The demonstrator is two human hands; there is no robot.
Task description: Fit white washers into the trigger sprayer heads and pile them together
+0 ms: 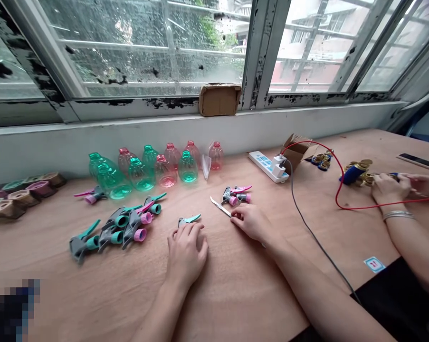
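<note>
Grey plastic spray trigger head with a teal lever (190,219) lies on the pale plywood tabletop (235,304) just ahead of my left hand (185,251). Its long axis runs roughly crosswise, with the lever tip pointing right and slightly away from me. The left fingers (196,240) are cupped over its near end, though I cannot tell whether they grip it. My right hand (250,222) rests close by, its fingers (237,219) loosely curled, their tips at the end of a slim steel craft knife (219,206) angled away to the left.

Further left lies a heap of similar grey trigger heads with teal and pink parts (123,228). Beyond stand translucent green and pink plastic bottles (153,171), below a spotted window with flaking black paint (146,47). Right of a white power strip (267,166), a co-worker's hands (390,187) work at gold-and-blue pieces (357,173).
</note>
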